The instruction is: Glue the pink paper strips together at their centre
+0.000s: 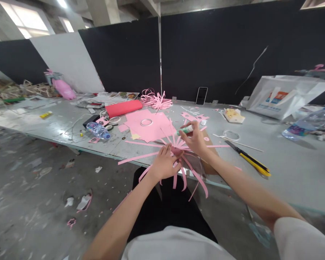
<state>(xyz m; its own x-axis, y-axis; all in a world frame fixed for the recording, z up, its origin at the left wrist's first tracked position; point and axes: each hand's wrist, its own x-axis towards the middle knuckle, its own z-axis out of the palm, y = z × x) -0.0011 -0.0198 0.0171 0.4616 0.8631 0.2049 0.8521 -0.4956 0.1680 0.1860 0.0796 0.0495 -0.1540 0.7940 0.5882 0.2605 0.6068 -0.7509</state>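
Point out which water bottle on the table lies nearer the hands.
The small bottle with the blue label, lying on its side left of the pink sheets. The other bottle lies far right, by the white bag.

Single head-worn view, looking forward and down over the person's own lap, counter [287,159] edge close below, running from far left to near right, dark wall [227,50] far behind

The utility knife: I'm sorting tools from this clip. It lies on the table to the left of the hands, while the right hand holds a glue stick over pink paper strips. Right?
Not quite. The head view shows the utility knife on the table to the right of the hands. The right hand does hold the glue stick over the pink paper strips.
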